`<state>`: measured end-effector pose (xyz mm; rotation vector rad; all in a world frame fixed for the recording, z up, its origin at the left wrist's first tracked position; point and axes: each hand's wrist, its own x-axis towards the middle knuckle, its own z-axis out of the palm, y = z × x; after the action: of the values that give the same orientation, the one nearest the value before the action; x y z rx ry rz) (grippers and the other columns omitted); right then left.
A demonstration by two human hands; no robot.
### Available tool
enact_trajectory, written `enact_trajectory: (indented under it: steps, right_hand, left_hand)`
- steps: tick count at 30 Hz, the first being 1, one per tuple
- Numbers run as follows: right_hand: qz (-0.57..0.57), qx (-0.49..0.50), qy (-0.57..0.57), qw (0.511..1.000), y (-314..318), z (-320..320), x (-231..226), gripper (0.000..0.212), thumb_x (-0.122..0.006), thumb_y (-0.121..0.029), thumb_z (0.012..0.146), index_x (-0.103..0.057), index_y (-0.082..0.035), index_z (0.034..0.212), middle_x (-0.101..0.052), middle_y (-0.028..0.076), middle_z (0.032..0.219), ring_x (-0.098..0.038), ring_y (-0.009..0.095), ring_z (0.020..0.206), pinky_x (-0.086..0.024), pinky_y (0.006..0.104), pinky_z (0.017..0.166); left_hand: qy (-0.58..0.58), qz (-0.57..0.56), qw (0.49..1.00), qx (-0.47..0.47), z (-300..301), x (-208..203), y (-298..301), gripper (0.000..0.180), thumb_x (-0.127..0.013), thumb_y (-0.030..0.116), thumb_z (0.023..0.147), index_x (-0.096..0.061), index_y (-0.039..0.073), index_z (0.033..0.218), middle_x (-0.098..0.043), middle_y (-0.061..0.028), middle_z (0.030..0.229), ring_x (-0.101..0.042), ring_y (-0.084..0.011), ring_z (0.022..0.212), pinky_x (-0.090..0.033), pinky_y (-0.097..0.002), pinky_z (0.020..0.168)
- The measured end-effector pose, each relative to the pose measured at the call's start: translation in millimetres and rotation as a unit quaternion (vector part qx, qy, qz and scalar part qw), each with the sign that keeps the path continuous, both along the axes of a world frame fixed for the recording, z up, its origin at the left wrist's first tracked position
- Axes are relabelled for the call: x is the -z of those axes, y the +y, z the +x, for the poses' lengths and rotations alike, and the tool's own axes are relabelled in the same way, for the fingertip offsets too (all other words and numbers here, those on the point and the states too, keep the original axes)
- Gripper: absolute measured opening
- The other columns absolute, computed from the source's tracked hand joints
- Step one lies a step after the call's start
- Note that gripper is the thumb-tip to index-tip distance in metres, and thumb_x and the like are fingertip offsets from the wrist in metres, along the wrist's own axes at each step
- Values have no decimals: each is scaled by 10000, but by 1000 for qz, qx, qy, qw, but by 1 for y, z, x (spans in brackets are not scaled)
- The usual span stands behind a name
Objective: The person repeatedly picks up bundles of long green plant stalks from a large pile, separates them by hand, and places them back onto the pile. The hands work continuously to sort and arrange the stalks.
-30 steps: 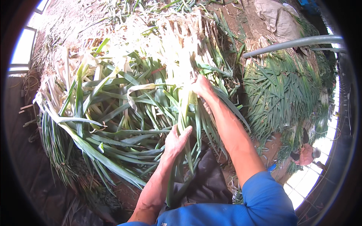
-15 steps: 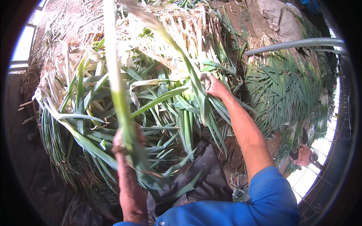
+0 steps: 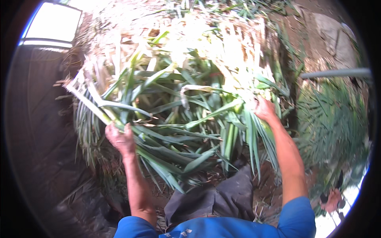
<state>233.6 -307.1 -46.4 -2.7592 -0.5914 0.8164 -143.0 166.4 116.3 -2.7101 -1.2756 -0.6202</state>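
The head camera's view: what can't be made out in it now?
In the head view:
Right hand: fingertips lost in glare.
White stalks: details washed out by glare.
Grey pipe: right end cut off by the dark picture edge.
Person at lower right: too small and blurred; work unclear.

Farm produce shed, apparently: large heap of long green-and-white leek-like stalks (image 3: 170,105); right of heap lie second green leafy pile (image 3: 333,117), rounded grey pipe (image 3: 337,73); left of heap, dark sheeting (image 3: 37,103); before heap, brown earthen floor (image 3: 270,192).
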Motion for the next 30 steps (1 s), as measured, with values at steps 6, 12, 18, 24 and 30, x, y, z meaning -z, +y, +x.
enact_trajectory:
  steps: [6,12,18,24,30]
  right_hand:
    - [163,48,100,980,19,-9,-51,321,-640,-302,921,-672,-31,1091,-736,194,968,-709,365,890,-554,465,808]
    - [243,52,273,929,77,-11,-136,370,-851,-139,724,-650,16,994,-658,73,869,-629,204,824,-535,375,774]
    - [128,0,119,985,25,-19,-151,446,-798,-264,885,-603,31,1155,-708,80,1046,-641,129,889,-506,299,749]
    - [-39,-71,106,991,-13,-107,-187,283,-563,-292,990,-582,-12,1028,-715,312,844,-715,519,827,-549,614,791]
    - [-61,-67,136,987,-27,-132,-176,251,-639,-246,942,-612,1,977,-720,312,877,-709,521,856,-555,611,784]
  left_hand:
    - [-117,-741,661,25,155,28,-231,595,-819,311,938,-633,-20,1396,-678,-204,1375,-658,-287,1265,-502,-384,1116]
    - [-262,-896,356,40,176,117,-343,483,-830,344,935,-693,-2,1244,-746,-72,1071,-698,-167,938,-570,-345,854]
    - [-220,-911,343,-64,178,67,-330,471,-810,345,969,-702,-13,1256,-754,-92,1074,-719,-192,901,-601,-358,834]
    - [-165,-913,362,-94,134,96,-334,454,-807,361,968,-709,-6,1216,-757,-88,1075,-709,-181,911,-575,-351,828]
    - [-137,-921,343,-121,114,111,-343,312,-790,195,949,-730,-20,1166,-776,-108,1058,-750,-216,908,-617,-376,845]
